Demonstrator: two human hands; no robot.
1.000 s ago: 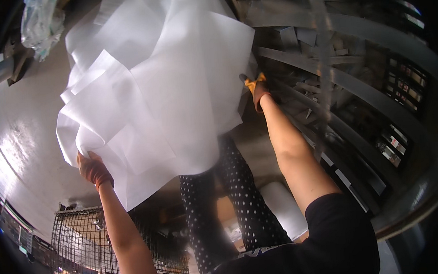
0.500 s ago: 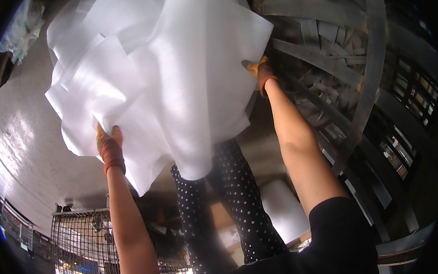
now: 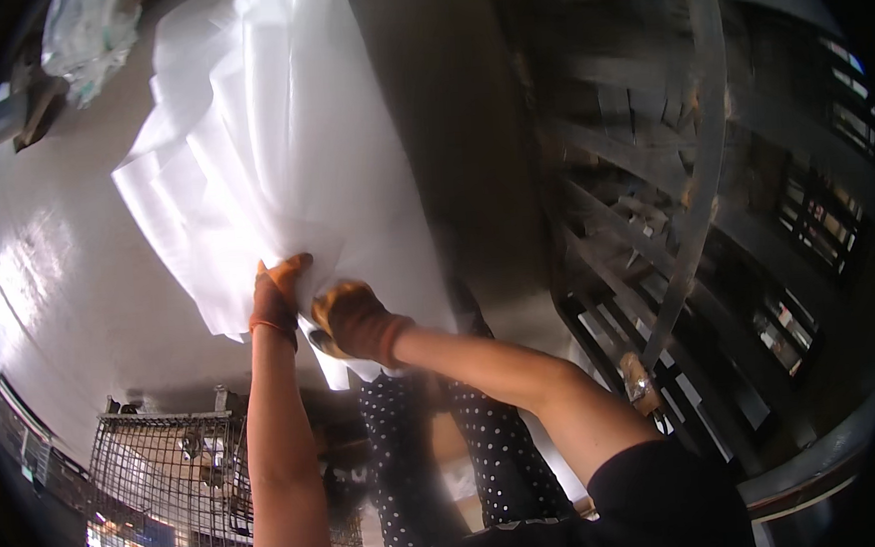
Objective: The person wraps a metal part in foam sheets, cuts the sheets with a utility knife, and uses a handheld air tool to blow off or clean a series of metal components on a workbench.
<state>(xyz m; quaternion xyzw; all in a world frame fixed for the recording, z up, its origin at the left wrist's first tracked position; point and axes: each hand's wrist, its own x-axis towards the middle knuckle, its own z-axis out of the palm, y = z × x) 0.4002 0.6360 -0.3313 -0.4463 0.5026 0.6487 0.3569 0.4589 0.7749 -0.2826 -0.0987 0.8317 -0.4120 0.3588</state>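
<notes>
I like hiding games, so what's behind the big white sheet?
Dotted trousers show just below the white sheet and run behind it. A grey surface shows along its left side. Anything else back there, even the feet, is covered, so I can't tell.

A dim, uneven scene is lit most strongly toward eleven o'clock, where the folds of the white sheeting (image 3: pixel 351 168) are nearly washed out, while a glossy glare is cast on the floor (image 3: pixel 33 288) at nine o'clock and overexposed patches are seen through the wire mesh (image 3: pixel 159 471) near eight. Deep shadow is spread from twelve o'clock to three, where the bars of the metal rack (image 3: pixel 709 86) are smeared by blur; the right hand (image 3: pixel 355 321) is slightly softened, the spotted trousers (image 3: pixel 399 456) are veiled by haze at six, and straight edges are bent toward a blackened fisheye rim.
</notes>
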